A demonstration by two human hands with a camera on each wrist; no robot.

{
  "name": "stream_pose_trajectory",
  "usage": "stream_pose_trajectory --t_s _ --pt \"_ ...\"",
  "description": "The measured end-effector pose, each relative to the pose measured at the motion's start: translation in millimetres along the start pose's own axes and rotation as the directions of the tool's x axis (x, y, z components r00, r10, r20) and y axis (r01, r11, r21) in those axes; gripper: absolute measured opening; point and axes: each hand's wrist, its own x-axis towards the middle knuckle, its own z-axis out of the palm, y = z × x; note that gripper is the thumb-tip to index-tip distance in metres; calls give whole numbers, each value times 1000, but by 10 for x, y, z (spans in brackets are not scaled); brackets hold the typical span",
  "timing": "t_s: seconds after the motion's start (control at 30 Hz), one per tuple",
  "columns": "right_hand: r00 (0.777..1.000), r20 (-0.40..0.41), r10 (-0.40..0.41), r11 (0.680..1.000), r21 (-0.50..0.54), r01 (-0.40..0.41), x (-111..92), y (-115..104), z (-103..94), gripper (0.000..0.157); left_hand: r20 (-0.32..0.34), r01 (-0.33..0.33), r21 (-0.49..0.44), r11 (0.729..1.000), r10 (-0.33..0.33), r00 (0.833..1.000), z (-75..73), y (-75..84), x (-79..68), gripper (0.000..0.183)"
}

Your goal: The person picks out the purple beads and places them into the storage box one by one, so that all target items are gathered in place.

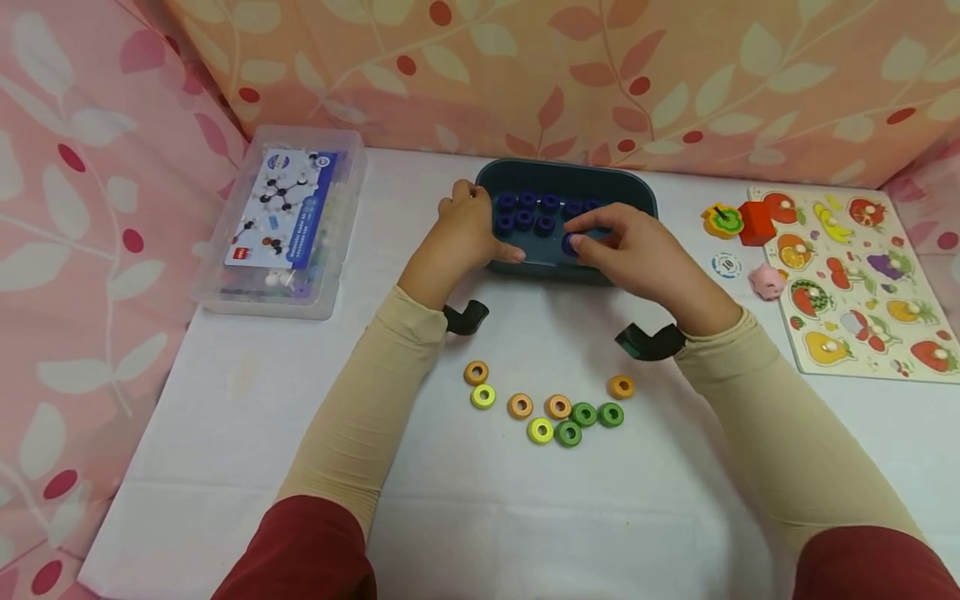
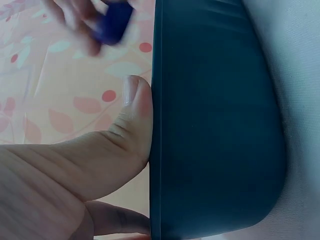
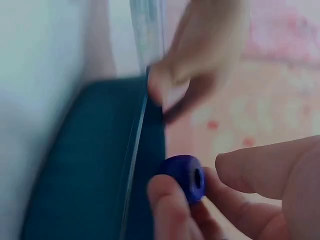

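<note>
A dark teal bin [image 1: 555,273] stands at the back of the table, with several dark blue ring-shaped beads [image 1: 527,220] lined up in rows inside. My left hand [image 1: 467,229] grips the bin's left end, its thumb along the front rim and its fingers round the far side; the left wrist view shows the thumb [image 2: 132,120] against the rim. Over the bin's right half, my right hand [image 1: 630,254] pinches one blue bead [image 3: 184,176] between thumb and fingers. That bead's hole faces sideways in the right wrist view.
Orange, yellow and green ring beads [image 1: 557,407] lie loose before the bin. At left sits a clear molecular model box [image 1: 281,225]. At right are a fruit puzzle board [image 1: 862,283], a red block [image 1: 757,223], a tree-shaped toy [image 1: 723,221], a pink figure [image 1: 767,282] and a round token [image 1: 726,266].
</note>
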Motion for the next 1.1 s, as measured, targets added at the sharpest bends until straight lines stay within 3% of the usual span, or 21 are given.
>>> stream_pose_trajectory --t_s 0.1,0.23,0.4,0.7,0.93,1.03,1.1 --pt "996 54 75 996 45 -78 250 107 -44 39 1 12 3 1000 -12 1000 0 1 -6 117" --pt "971 156 181 966 158 -206 531 259 -6 41 12 10 3 1000 -10 1000 19 7 -15 116" --pt "951 177 253 919 263 -293 656 379 50 41 16 -12 -2 1000 12 1000 59 29 -23 116" --pt "956 119 268 885 363 -293 598 409 89 42 21 -16 22 1000 16 1000 64 43 -27 118" --pt "955 93 282 848 441 -293 432 250 -21 44 13 -28 58 998 27 1000 60 -41 9 119" --pt "968 16 252 853 469 -230 280 150 -112 47 -14 -40 78 996 42 999 51 -116 -4 118" --pt "973 -86 215 876 458 -153 154 103 -163 48 -62 -57 66 996 61 996 43 -172 -42 116"
